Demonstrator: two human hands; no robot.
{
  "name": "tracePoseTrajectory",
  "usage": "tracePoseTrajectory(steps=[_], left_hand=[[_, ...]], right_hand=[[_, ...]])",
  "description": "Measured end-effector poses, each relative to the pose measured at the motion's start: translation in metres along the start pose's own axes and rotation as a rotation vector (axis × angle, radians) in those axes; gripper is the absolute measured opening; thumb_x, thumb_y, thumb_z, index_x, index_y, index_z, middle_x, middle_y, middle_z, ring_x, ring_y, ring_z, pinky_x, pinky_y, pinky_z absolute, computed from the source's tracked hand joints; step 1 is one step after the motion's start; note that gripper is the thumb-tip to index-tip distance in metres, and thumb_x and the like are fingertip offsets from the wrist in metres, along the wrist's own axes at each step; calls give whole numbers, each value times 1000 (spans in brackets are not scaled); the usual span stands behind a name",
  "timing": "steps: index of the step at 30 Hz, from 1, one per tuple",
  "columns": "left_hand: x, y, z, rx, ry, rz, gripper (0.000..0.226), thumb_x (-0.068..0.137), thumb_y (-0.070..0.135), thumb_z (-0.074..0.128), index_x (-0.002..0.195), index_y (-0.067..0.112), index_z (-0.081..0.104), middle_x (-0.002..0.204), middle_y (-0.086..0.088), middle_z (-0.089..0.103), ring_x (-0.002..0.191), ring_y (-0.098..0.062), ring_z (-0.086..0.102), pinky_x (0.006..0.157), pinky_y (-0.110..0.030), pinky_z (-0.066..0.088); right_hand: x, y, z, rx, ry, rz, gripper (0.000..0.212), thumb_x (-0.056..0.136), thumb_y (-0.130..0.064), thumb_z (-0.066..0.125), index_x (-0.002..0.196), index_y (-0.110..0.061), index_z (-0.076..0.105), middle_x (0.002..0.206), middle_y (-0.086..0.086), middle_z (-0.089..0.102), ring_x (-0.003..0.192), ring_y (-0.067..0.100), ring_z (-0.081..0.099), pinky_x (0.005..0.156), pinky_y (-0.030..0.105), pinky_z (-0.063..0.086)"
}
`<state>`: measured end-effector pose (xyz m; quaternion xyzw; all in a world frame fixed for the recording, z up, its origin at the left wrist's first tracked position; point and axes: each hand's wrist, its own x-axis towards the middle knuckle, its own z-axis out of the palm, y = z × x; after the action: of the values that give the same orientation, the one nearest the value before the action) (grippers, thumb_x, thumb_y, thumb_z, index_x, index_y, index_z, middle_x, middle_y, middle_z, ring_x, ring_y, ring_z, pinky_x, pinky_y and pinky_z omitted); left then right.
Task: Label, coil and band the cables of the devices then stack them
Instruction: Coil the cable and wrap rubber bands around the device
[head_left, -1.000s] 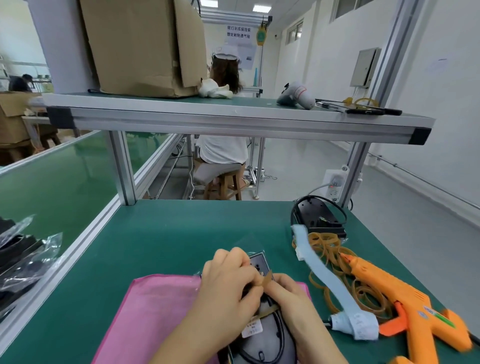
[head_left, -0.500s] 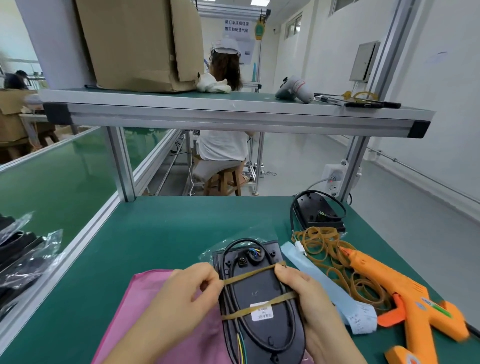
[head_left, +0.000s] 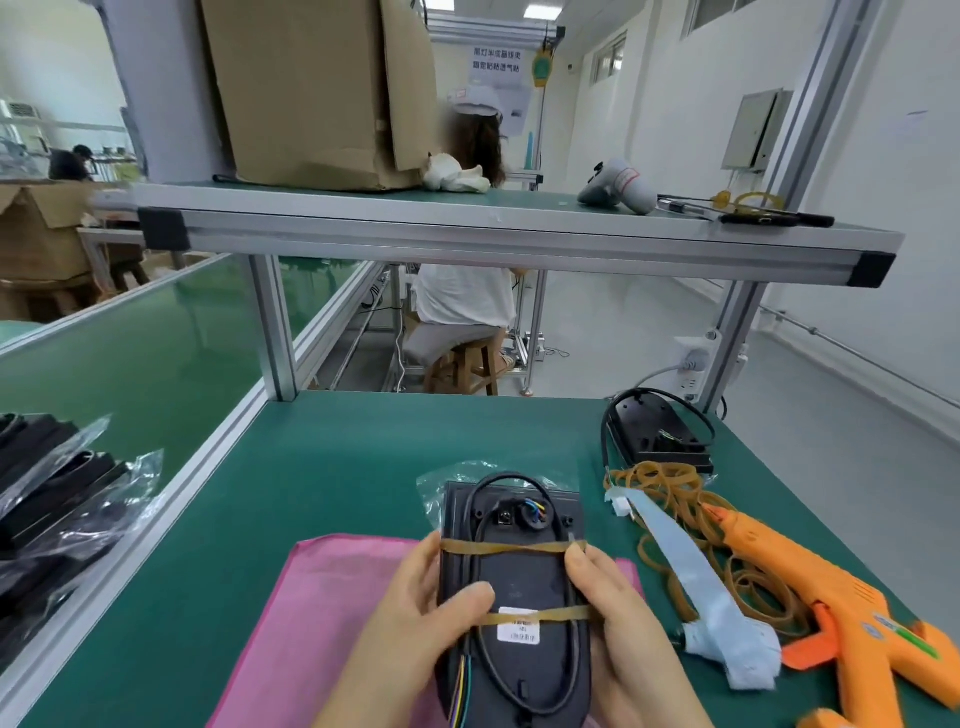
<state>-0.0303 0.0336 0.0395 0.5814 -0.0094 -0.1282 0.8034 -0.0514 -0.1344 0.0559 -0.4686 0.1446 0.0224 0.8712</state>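
A black flat device (head_left: 519, 577) lies back side up over a pink cloth (head_left: 332, 613), its black cable coiled on its back. Two tan rubber bands cross it: one near the top (head_left: 511, 547) and one (head_left: 540, 617) over a white label (head_left: 518, 626). My left hand (head_left: 415, 608) grips the device's left edge, thumb on the back. My right hand (head_left: 608, 608) grips the right edge, fingers at the bands. A second black device (head_left: 657, 434) with a loose cable sits at the far right.
A pile of rubber bands (head_left: 691, 525), a strip of white labels (head_left: 691, 577) and an orange glue gun (head_left: 852, 618) lie to the right. Bagged black devices (head_left: 47, 499) are stacked on the left conveyor. A shelf (head_left: 467, 234) holds a cardboard box overhead. A seated person (head_left: 462, 291) works beyond the table.
My hands moved from bunched over the device to its two edges. A second rubber band now stretches straight across the upper part, and the device came into full view.
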Motion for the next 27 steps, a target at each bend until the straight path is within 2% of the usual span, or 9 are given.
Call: tracePoseTrajectory(steps=[3,9,11,13,16,19,21,25,27], left_hand=[[-4,1,11,99,112,126,57,70,1,82,105,35,53,79,35,68,78,22,61,61,0,46],[-15,7,16,184,150,234,59,64,10,84,101,46,55,85,37,68,80,16,65,62,-1,45],[-14,8,13,175,156,222,60,70,3,83,101,46,54,82,37,68,78,17,64,60,0,44],[-12,7,8,155,134,190,55,69,4,83,101,41,57,82,31,71,77,14,66,59,-2,46],[-6,5,-1,89,102,114,43,79,-7,72,107,25,66,89,14,76,78,4,70,60,-8,50],[-4,4,-9,15,57,35,27,86,-2,61,106,14,70,94,-6,77,78,-13,74,57,-15,53],[-2,2,-13,-47,39,28,27,83,4,63,107,13,71,96,-9,76,80,-17,74,59,-19,55],[-1,-12,-19,-302,-68,-148,54,72,25,69,121,2,66,118,-23,67,109,-41,65,101,-52,45],[2,-21,-21,-316,-117,-194,38,88,14,57,123,-1,63,111,-23,70,101,-40,69,88,-49,55]], right_hand=[[-1,7,-1,90,-74,85,57,75,-26,64,122,6,56,119,33,60,113,49,56,104,63,36],[-6,10,7,207,-144,115,43,83,-20,52,116,6,63,114,33,63,107,48,61,99,58,42],[-6,15,8,-1,-35,8,27,91,-18,52,107,-7,72,105,13,73,105,28,66,98,43,46],[-6,18,9,-311,169,-133,20,95,-18,54,96,-20,74,97,-9,74,95,5,66,86,19,46],[-9,21,13,-384,271,-210,26,89,-23,63,115,-26,61,101,-15,69,100,6,62,87,23,44],[-8,22,14,-399,273,-254,24,82,-16,72,103,-23,62,79,-11,75,77,8,71,66,18,54],[-8,20,14,-403,254,-256,26,79,-15,74,100,-22,60,78,-8,75,71,9,71,62,22,54],[-7,12,12,-418,242,-264,25,79,-20,75,98,-25,59,72,-15,73,66,3,69,59,18,51],[-8,9,10,-412,241,-258,24,79,-21,75,97,-26,59,70,-19,71,65,-1,68,51,10,47]])
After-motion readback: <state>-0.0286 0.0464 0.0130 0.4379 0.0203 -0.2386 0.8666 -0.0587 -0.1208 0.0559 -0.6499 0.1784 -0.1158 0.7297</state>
